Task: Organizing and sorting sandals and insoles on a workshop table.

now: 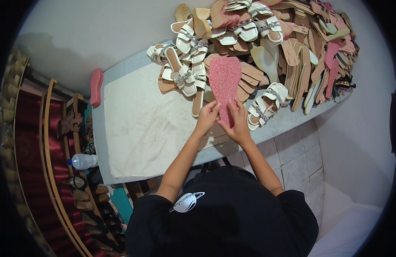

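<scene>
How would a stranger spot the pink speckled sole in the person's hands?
Start at the pale table, then find the left hand and right hand. Both hold the pink speckled sole; unlike the strapped white sandals beside it, it's flat, and it's the only pink piece held.

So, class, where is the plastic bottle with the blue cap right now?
In the head view, the bottle is on the left, just beside the table's left edge, towards its near corner.
</scene>
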Demonstrator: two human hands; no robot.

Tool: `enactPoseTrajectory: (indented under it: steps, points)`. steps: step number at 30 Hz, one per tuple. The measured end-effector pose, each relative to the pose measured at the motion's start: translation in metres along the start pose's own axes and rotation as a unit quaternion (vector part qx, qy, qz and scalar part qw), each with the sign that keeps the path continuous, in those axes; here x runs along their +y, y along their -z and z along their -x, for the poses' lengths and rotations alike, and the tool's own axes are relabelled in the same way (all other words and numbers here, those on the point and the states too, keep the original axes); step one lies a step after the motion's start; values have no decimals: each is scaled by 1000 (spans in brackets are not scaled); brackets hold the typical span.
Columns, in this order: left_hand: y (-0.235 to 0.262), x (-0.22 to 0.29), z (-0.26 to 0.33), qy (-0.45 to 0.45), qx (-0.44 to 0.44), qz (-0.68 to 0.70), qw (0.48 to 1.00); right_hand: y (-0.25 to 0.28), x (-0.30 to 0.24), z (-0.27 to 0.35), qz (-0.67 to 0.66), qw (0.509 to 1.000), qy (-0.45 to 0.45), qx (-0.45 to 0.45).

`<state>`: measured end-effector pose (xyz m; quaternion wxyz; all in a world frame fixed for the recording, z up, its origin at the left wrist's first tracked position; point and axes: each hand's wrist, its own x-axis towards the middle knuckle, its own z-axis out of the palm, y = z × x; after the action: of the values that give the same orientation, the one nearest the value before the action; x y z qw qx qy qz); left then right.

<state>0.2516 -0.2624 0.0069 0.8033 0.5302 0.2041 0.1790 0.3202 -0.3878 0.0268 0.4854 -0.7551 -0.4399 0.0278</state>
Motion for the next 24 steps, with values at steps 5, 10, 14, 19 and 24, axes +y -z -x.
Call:
enactPoseTrajectory:
  steps: [5,10,14,19,24]
  points:
    - [37,22,26,24,18,49,998,-12,3,16,178,934,272,-146]
    - [77,29,56,36,79,1,996,-29,-5,-18,276,932,175,-156]
    - [109,45,82,57,56,-39,996,-61,-42,-31,69,975,195,-82]
    - [162,49,117,49,42,-85,994,-116,-65,-54,160,823,419,-348]
    - [207,79,141,35,108,-70,991,-180,-95,-98,134,754,521,-377]
